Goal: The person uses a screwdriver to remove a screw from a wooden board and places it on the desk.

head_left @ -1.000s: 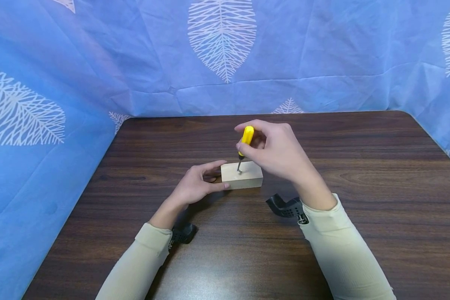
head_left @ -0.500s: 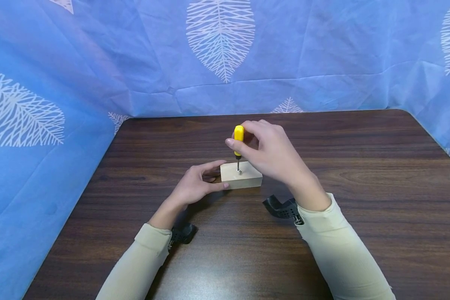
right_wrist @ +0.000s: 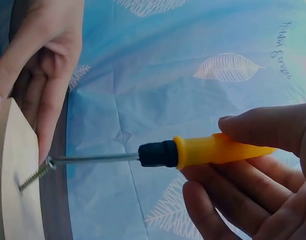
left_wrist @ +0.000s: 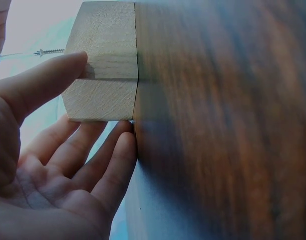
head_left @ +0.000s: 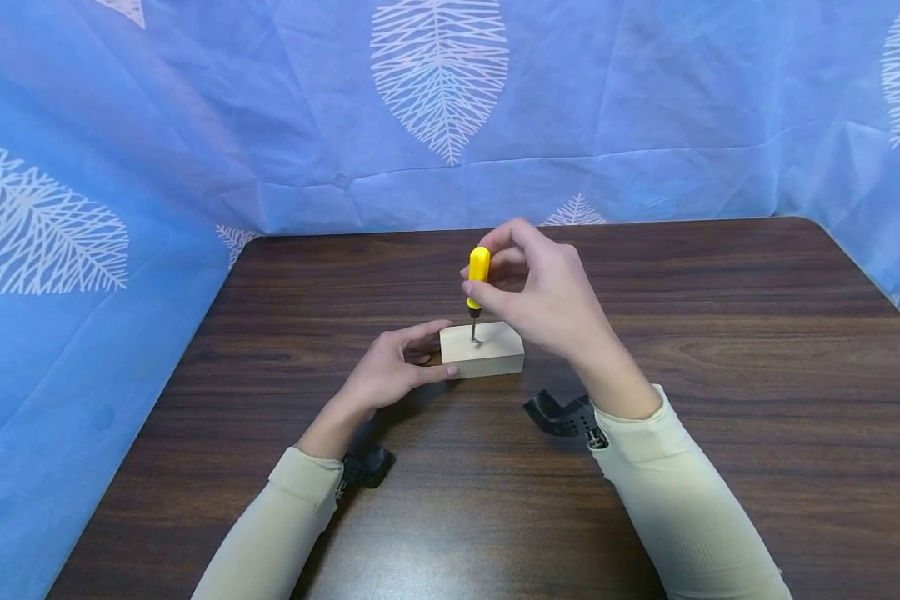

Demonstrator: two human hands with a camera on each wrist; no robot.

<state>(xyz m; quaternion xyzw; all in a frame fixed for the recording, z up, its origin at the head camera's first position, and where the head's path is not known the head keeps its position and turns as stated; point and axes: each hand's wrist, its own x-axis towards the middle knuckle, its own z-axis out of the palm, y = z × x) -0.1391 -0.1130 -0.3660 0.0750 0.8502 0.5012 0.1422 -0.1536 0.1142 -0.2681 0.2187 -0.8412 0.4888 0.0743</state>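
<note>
A pale wooden block lies on the table, its left end gripped by my left hand. The thumb presses its near face, with the fingers around the end and far side. From the block's top face rises a screw, tilted in the right wrist view, much of its thread exposed. My right hand pinches the yellow handle of a screwdriver between thumb and fingers, above the block. The screwdriver stands nearly upright, its thin metal shaft reaching down to the screw's head.
The dark wood-grain table extends around both hands. Behind it and along the left hangs a blue cloth with white leaf prints. A black wrist mount sticks out beneath the right cuff, and another wrist mount beside the left.
The screwdriver handle has swung left from a rightward lean to nearly upright. My right hand has moved slightly left, its fingers shifting on the handle. Left hand and block stay in place.
</note>
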